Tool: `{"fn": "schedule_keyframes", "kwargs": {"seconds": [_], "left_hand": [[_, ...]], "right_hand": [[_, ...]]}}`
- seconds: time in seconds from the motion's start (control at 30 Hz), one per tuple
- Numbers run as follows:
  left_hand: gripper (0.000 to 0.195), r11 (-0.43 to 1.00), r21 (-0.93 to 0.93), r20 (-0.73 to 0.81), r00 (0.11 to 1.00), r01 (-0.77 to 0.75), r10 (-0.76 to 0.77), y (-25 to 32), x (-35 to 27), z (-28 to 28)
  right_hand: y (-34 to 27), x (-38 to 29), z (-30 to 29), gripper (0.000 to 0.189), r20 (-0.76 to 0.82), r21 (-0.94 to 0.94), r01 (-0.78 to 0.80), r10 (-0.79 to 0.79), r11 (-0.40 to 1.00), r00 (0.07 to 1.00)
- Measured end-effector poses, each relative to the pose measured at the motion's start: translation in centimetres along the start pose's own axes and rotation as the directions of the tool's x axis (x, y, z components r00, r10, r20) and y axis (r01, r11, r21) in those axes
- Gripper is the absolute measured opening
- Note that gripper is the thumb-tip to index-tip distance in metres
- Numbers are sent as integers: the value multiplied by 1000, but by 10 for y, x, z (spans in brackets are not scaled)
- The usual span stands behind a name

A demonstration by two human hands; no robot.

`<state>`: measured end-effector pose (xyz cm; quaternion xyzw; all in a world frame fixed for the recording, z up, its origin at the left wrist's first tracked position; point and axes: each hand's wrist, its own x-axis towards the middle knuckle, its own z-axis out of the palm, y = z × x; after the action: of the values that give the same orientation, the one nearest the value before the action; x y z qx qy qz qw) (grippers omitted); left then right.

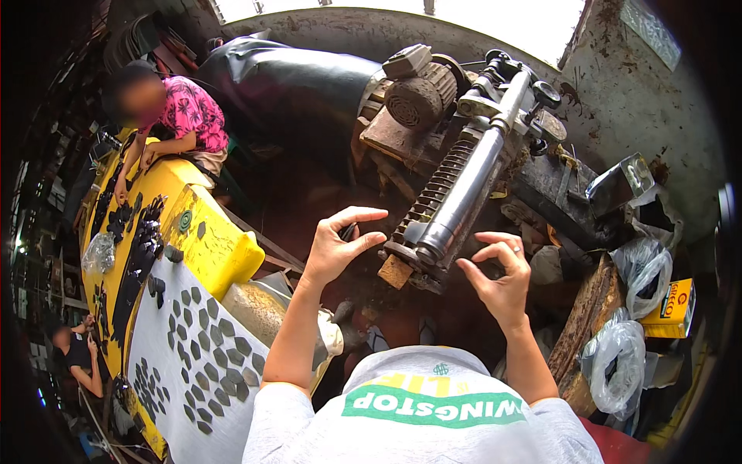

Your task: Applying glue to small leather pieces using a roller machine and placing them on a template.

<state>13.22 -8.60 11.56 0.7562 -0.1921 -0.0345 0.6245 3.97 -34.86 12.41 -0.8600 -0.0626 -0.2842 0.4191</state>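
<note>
My left hand (342,243) is raised at the near left end of a roller machine (464,197). Its thumb and forefinger stand apart, while small dark pieces (348,232) sit in the curled fingers behind them. A dark grey flat piece (414,232) lies against the polished metal roller (469,188), beside a row of thin metal guide plates (437,182). To the right of the roller's near end is my right hand (501,269), thumb and fingers apart, with nothing visible in it. A wooden block (395,271) is at the machine's near end.
An electric motor (420,95) stands behind the machine. Dark polygonal pieces (213,307) cover a whitish sheet (174,348) at left, beside a yellow work surface (214,232) where another person (188,116) handles black strips. Plastic bags (617,359) and a yellow tin (669,310) lie at right.
</note>
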Motion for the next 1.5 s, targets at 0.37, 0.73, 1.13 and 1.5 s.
{"fn": "schedule_keyframes", "kwargs": {"seconds": [0.37, 0.73, 1.13, 1.5], "left_hand": [[40, 994, -26, 169, 979, -110, 113, -21, 18, 3], [18, 893, -422, -73, 976, 155, -204, -26, 1, -6], [20, -143, -986, 26, 763, -87, -646, -42, -94, -71], [20, 34, -876, -379, 641, -482, -668, -41, -249, -140]], "right_hand": [[22, -24, -29, 19, -81, -131, -99, 88, 986, 993], [30, -33, -28, 14, -38, -139, -121, 117, 983, 992], [126, -110, 31, 13, 419, -154, -262, 303, 953, 856], [183, -144, 88, 18, 801, -238, -236, 328, 942, 501]]}}
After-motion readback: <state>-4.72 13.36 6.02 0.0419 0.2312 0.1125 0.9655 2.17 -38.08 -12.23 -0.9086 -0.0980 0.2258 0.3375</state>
